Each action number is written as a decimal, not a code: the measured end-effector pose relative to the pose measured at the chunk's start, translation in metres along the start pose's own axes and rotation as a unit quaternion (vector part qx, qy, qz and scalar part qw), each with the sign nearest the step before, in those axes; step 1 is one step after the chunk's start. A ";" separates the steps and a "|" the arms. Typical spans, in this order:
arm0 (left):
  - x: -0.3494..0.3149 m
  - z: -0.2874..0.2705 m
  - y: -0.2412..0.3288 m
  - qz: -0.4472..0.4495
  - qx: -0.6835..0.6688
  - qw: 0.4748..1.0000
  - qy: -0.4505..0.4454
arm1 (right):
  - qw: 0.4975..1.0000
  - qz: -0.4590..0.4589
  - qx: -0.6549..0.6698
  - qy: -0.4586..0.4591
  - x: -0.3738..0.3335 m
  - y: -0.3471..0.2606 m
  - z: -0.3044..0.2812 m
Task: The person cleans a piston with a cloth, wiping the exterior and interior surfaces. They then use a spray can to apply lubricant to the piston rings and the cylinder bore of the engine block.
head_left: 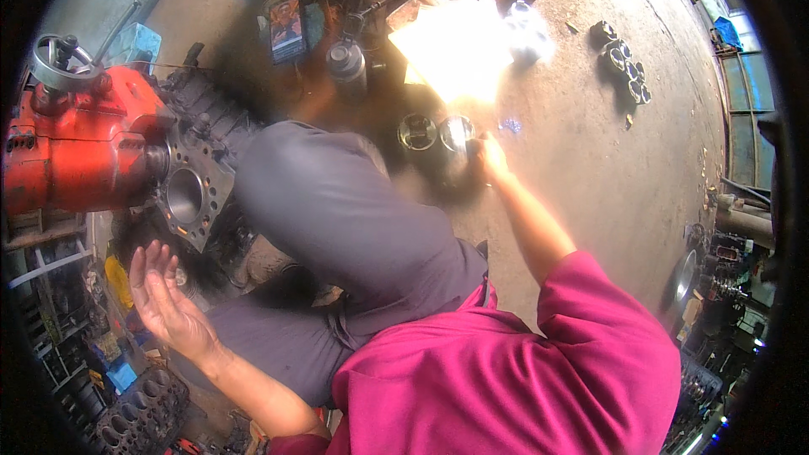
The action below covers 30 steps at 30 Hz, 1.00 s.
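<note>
Evidently the work centres on two shiny, round-ended metal parts side by side on the concrete floor (590, 177), just beyond the person's raised knee. The right hand (491, 158) reaches out to the nearer-right of the pair, the round metal part (457, 131), its fingers curled against that part's side in what looks like a grasp; the fingertips are partly hidden. The matching part (417, 132) stands just to its left, with no hand on it. The left hand (173, 307) is raised and empty, palm up and fingers spread loosely, near the metal block (187, 200) with a wide bore, beside the red machine (88, 143). A group of similar round parts (624, 65) lies toward the floor's far right corner, and a metal canister (346, 63) stands nearer its far left corner, across from a glaring white patch (455, 46)

I judge the step in hand to be taking hold of, or setting down, the round metal part; which one I cannot tell, nor whether it is clear of the floor. Either way, the next move calls for a steady right grip that avoids knocking the matching part
</note>
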<state>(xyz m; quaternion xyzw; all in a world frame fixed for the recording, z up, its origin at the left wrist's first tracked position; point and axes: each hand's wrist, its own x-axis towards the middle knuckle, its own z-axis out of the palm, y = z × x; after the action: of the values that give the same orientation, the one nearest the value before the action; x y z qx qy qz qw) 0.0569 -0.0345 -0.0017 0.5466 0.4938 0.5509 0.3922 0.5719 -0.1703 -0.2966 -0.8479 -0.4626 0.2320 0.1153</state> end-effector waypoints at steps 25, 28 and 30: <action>-0.009 0.000 0.005 0.055 0.048 0.997 -0.028 | 0.952 0.303 0.031 0.026 -0.028 0.051 0.033; -0.011 0.000 0.009 0.061 0.037 0.997 -0.035 | 0.948 0.296 0.109 0.030 -0.040 0.050 0.011; -0.012 0.003 0.011 0.068 0.025 0.997 -0.041 | 0.898 0.258 0.354 0.038 -0.064 0.041 -0.017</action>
<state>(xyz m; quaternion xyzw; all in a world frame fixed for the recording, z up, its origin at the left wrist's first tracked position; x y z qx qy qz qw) 0.0625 -0.0476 0.0058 0.6108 0.4526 0.5406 0.3603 0.5809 -0.2455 -0.2801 -0.8487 -0.1099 0.3701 0.3614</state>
